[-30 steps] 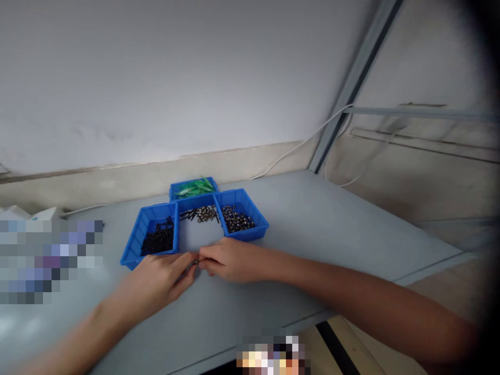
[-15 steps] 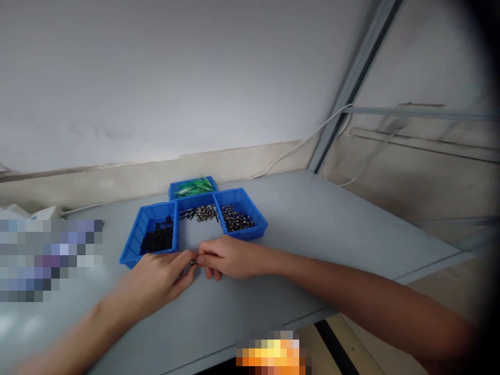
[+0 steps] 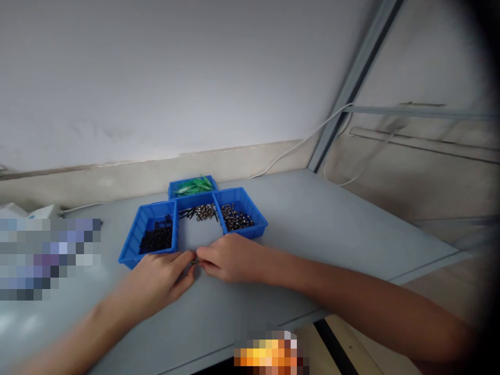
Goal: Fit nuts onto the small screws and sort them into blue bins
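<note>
Near the middle of the grey tabletop [image 3: 336, 224], as the head view shows it, the left hand [image 3: 162, 276] and right hand [image 3: 234, 258] meet fingertip to fingertip around a small metallic part [image 3: 194, 262]. The left thumb and forefinger are pinched closed on it from the left, and the right fingertips appear closed on its other end. A piece this slight leaves room for only fingertips, which is probably why neither palm is involved; its exact shape is hidden by the fingers.

Blue trays stand around the hands on three sides, seemingly for a short reach. The left tray [image 3: 130, 237] holds black pieces [image 3: 158, 237], just beyond the left hand. The right tray [image 3: 255, 214] holds shiny metallic pieces [image 3: 237, 220], just beyond the right hand. At the far side, the far tray [image 3: 195, 199] holds green pieces [image 3: 195, 186]. Between the trays, a loose pile [image 3: 203, 212] of dark and shiny pieces lies directly on the tabletop, apparently bounded by the tray walls.
</note>
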The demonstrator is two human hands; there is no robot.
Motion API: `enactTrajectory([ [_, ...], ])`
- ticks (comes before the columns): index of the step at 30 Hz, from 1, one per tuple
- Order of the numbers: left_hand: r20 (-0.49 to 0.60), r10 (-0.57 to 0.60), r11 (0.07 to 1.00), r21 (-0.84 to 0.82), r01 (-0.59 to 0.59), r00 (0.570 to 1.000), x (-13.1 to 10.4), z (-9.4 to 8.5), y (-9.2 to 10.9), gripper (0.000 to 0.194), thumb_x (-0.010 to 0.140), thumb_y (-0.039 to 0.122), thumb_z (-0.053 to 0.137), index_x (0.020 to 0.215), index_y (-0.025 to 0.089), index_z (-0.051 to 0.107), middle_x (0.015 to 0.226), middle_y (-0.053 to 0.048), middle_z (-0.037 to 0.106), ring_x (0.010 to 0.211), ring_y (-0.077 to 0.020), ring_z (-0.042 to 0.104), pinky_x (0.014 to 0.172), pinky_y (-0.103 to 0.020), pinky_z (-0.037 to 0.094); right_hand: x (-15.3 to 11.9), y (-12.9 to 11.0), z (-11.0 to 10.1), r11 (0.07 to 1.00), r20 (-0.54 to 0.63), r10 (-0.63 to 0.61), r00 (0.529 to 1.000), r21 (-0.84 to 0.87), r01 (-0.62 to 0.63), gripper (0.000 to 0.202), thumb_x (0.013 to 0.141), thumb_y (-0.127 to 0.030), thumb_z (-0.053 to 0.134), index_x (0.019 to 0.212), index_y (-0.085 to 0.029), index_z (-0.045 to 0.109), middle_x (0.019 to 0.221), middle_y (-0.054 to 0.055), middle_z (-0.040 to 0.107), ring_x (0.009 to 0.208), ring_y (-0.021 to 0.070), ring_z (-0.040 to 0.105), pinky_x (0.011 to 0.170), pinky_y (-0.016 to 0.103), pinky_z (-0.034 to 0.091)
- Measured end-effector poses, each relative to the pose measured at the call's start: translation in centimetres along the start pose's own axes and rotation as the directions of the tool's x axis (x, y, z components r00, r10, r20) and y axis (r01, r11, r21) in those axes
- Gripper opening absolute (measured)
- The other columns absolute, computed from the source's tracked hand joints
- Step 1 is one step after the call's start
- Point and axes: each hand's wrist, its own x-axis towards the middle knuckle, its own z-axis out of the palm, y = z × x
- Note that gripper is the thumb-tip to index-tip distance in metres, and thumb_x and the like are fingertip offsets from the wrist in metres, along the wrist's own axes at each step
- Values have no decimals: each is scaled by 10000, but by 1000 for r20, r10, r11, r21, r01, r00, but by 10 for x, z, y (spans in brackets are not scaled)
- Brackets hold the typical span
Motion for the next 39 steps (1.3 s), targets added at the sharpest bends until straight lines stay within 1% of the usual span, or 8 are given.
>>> enactTrajectory([
  [3,33,-22,1000,6,21,999,1,0,1,179,888,268,354,790,193,484,666,13,596,607,-165,606,524,-261,397,-1,-1,5,987,-34,-63,997,-150,57,155,845,-249,433,860,-157,556,657,24,616,520,130,499,451,253,189],
  [6,46,-22,1000,-17,23,999,2,1,1,189,887,274,346,781,195,481,679,9,600,610,-167,604,531,-267,398,-1,-2,7,986,-58,-70,996,-156,60,144,834,-255,455,859,-158,558,660,21,618,532,131,508,455,250,201],
  [12,57,-71,997,-18,72,996,1,-1,0,195,892,286,336,852,195,504,684,1,612,622,-171,611,550,-271,412,1,1,4,996,-15,34,999,80,-33,298,914,-336,339,801,-158,550,638,16,601,539,113,500,501,238,283],
  [17,33,-56,998,-26,56,998,1,0,0,202,889,285,345,926,195,522,680,3,618,612,-158,613,545,-255,420,3,2,3,970,33,33,999,240,-40,226,898,-223,362,775,-144,534,654,13,596,561,99,512,546,227,335],
  [23,23,-60,998,-27,60,998,1,1,-2,201,894,296,347,918,198,522,688,3,620,615,-164,615,544,-261,426,3,2,6,938,40,51,998,341,-62,197,887,-238,387,777,-149,523,640,0,590,564,94,521,543,214,346],
  [29,30,-19,999,-34,20,999,0,3,-4,213,913,308,327,1003,210,493,783,-1,637,688,-182,634,567,-277,441,1,0,4,984,21,100,995,148,-102,191,882,-285,414,863,-142,539,678,34,611,584,132,533,495,238,284],
  [34,73,-15,1000,-15,17,997,1,1,-3,229,922,303,306,977,204,504,744,-1,623,698,-190,634,582,-286,448,0,-1,7,998,5,54,999,-45,-53,194,883,-283,401,859,-153,543,668,34,622,522,133,524,460,257,217],
  [39,73,-11,1000,-24,13,997,2,1,-2,231,920,301,314,965,194,513,744,-8,626,688,-182,632,577,-279,456,-1,0,11,994,-26,33,999,-106,-36,183,885,-274,404,865,-154,541,670,29,629,533,128,539,464,257,223],
])
